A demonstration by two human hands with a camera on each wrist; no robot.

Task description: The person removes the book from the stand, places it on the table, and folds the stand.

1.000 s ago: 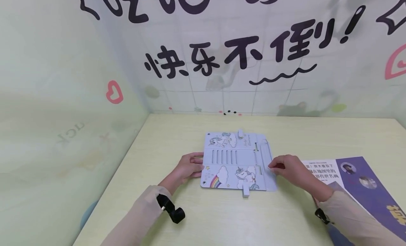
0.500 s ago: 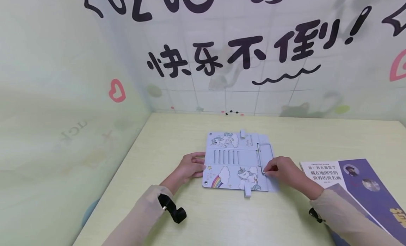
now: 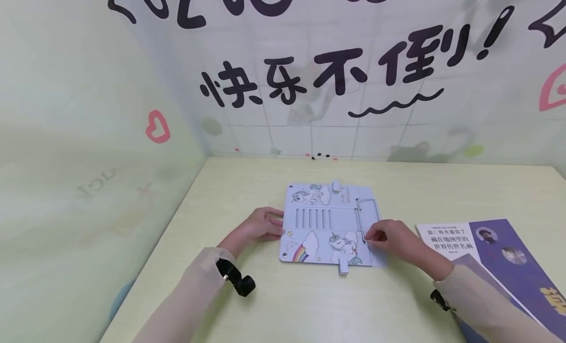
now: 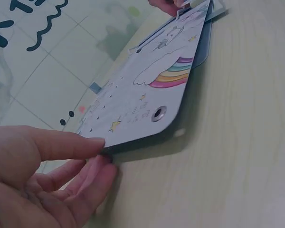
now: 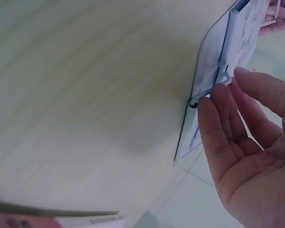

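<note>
A pale lilac book stand (image 3: pixel 342 219) with unicorn and rainbow prints lies flat on the table in the head view. My left hand (image 3: pixel 258 224) pinches its left edge, thumb on top and fingers beneath, near a riveted corner (image 4: pixel 159 113). At the stand's right side, my right hand (image 3: pixel 393 239) holds the near end of a thin wire bracket (image 5: pixel 205 93) between thumb and fingers. Page clips stick out from the stand, one at the far edge (image 3: pixel 336 186) and one at the near edge (image 3: pixel 343 265).
A purple and white book (image 3: pixel 499 249) lies at the right, partly under my right forearm. The pale wood table (image 3: pixel 309 303) meets a lettered wall sheet (image 3: pixel 283 136) behind and another at the left.
My right hand has shifted left from the stand's outer right edge, swinging the wire bracket inward toward the slots. The left hand stays at the left edge.
</note>
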